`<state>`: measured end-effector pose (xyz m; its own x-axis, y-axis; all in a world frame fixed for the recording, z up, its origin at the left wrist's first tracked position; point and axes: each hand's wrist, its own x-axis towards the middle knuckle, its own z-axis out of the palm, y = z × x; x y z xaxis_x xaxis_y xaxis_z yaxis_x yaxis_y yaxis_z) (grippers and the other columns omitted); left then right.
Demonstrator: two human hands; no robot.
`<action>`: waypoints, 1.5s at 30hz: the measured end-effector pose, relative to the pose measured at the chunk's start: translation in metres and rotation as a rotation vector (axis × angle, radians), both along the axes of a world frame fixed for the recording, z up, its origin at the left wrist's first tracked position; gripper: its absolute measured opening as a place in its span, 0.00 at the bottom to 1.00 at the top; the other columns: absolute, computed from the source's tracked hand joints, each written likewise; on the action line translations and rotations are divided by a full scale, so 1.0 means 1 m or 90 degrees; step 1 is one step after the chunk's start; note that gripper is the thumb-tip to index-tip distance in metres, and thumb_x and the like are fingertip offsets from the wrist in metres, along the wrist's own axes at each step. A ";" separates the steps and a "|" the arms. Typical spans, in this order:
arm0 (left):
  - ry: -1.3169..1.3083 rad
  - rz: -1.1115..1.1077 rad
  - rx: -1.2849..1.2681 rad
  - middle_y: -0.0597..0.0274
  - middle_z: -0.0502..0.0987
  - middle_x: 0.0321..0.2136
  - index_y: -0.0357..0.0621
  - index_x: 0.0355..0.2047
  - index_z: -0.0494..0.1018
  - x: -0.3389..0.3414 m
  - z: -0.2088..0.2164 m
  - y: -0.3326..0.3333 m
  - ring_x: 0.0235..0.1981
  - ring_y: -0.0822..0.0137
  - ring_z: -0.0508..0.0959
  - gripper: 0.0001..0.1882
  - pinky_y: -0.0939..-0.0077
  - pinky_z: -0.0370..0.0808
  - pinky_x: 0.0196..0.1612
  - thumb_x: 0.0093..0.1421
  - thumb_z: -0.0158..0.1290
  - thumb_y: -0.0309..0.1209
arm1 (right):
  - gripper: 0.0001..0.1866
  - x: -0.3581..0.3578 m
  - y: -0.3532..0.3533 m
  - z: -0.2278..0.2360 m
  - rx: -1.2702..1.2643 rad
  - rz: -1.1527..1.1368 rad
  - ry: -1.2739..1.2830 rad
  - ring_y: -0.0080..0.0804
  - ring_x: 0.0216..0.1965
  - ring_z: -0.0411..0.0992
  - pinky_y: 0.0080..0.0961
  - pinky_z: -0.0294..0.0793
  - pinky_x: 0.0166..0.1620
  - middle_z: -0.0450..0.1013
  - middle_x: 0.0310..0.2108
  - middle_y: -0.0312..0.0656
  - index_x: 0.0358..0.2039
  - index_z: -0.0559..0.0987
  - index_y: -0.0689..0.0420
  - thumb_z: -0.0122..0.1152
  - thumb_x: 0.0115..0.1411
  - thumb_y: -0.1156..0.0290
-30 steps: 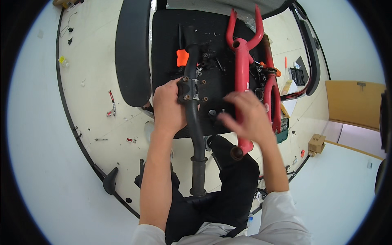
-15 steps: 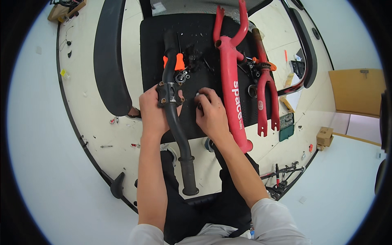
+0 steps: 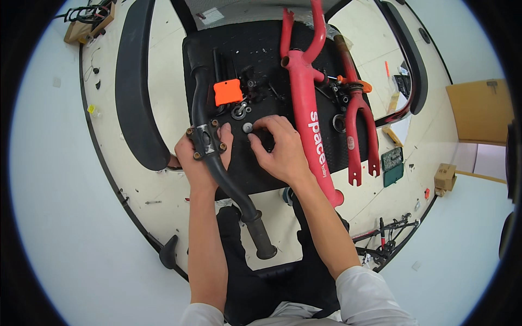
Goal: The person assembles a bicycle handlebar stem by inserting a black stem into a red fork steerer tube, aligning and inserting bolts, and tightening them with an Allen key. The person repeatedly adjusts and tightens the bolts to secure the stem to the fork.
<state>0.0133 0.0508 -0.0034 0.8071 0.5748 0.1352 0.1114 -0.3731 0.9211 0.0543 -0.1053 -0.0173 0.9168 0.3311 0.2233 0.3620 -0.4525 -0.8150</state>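
Note:
My left hand (image 3: 191, 157) is closed around the middle of a black bicycle handlebar (image 3: 232, 186), at the stem clamp (image 3: 206, 139) with its brownish bolts. The bar runs toward me past the seat edge, its near grip over my legs. Beside it, my right hand (image 3: 283, 152) is low over the seat, thumb and index finger apart. A small round silver cap (image 3: 247, 127) lies just left of those fingertips; whether they touch it I cannot tell. Right of this hand lies a pink bicycle frame (image 3: 307, 103).
These things lie on a black chair seat (image 3: 239, 180) between two armrests. An orange block (image 3: 228, 92) and small metal parts (image 3: 239, 111) sit beyond my hands. A red fork (image 3: 359, 114) lies at the right. A green case (image 3: 392, 167) stands on the floor.
The handlebar has swung and shifted left with my left hand. My right fingers have spread, and the silver cap, formerly at their tips, now shows on the seat to their left.

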 end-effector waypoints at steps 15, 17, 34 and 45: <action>0.007 -0.040 0.023 0.64 0.77 0.17 0.32 0.26 0.76 0.000 -0.004 -0.001 0.20 0.77 0.75 0.11 0.78 0.72 0.28 0.52 0.66 0.28 | 0.12 0.024 -0.018 0.030 -0.032 -0.104 -0.132 0.49 0.49 0.74 0.38 0.74 0.53 0.76 0.45 0.50 0.43 0.80 0.63 0.59 0.58 0.78; 0.008 -0.043 0.018 0.64 0.76 0.17 0.33 0.26 0.76 0.004 -0.004 -0.003 0.19 0.77 0.73 0.11 0.78 0.72 0.28 0.52 0.66 0.29 | 0.13 0.023 0.000 0.023 -0.052 0.003 -0.118 0.47 0.49 0.73 0.38 0.73 0.54 0.76 0.47 0.49 0.43 0.79 0.65 0.59 0.57 0.78; 0.007 -0.071 -0.091 0.67 0.76 0.17 0.34 0.25 0.75 0.005 0.010 -0.008 0.20 0.77 0.73 0.12 0.80 0.72 0.29 0.52 0.67 0.29 | 0.05 0.119 0.039 -0.001 -0.361 0.101 -0.225 0.48 0.32 0.80 0.42 0.80 0.35 0.77 0.34 0.46 0.28 0.82 0.58 0.58 0.54 0.74; -0.035 -0.088 -0.071 0.68 0.74 0.15 0.35 0.25 0.76 0.006 0.011 -0.006 0.18 0.79 0.70 0.10 0.81 0.71 0.27 0.51 0.66 0.27 | 0.06 0.148 0.050 0.008 -0.372 0.114 -0.088 0.51 0.36 0.80 0.44 0.80 0.43 0.80 0.33 0.50 0.30 0.83 0.59 0.63 0.51 0.73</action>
<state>0.0189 0.0453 0.0080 0.8726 0.4728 0.1224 0.0149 -0.2763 0.9610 0.2020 -0.0549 -0.0093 0.8112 0.5803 0.0723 0.5583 -0.7315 -0.3914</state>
